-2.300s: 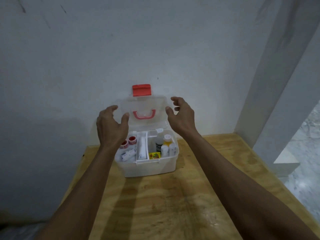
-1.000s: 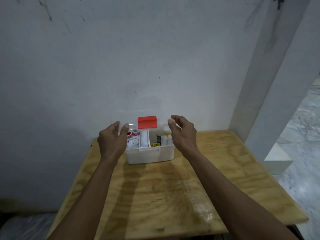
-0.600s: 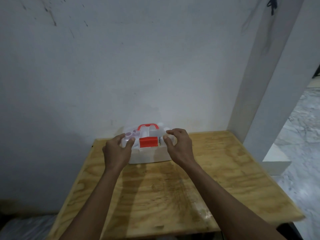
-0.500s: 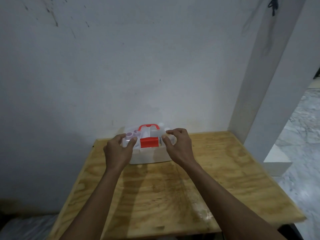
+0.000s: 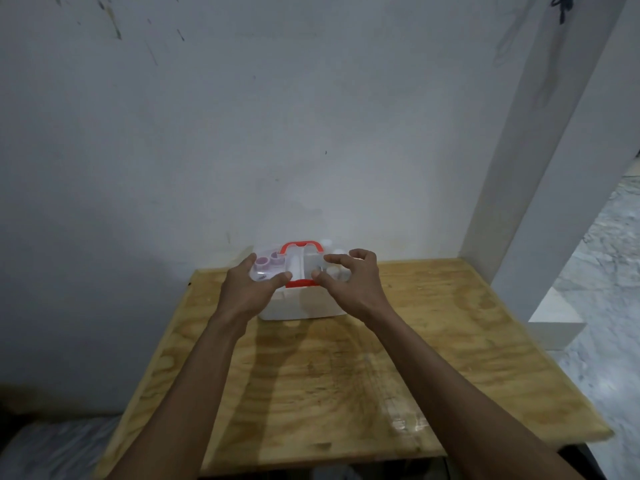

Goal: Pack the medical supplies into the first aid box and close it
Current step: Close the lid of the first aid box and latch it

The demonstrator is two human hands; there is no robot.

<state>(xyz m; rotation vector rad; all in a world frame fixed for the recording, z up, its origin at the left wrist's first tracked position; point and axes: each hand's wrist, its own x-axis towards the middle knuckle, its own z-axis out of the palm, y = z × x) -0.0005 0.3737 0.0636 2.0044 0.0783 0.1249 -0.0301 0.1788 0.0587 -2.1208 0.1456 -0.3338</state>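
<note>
The white first aid box (image 5: 298,308) stands at the table's far edge against the wall. Its clear lid (image 5: 300,261) is down, and small bottles and red-capped jars (image 5: 261,262) show through it. A red carry handle (image 5: 300,244) lies flat on the lid. The red latch (image 5: 300,283) sits at the lid's front edge. My left hand (image 5: 247,289) holds the lid's left front, fingers on top, thumb at the latch's left end. My right hand (image 5: 349,284) arches over the right front, with its thumb at the latch's right end.
The plywood table (image 5: 329,375) stretches toward me from the box. A white wall rises directly behind the box, and a white pillar (image 5: 540,202) stands at the table's right rear corner. Marble floor (image 5: 606,306) lies to the right.
The lid swung down from upright onto the box. Both hands followed it down, then slid inward until the thumbs reached the two ends of the red latch.
</note>
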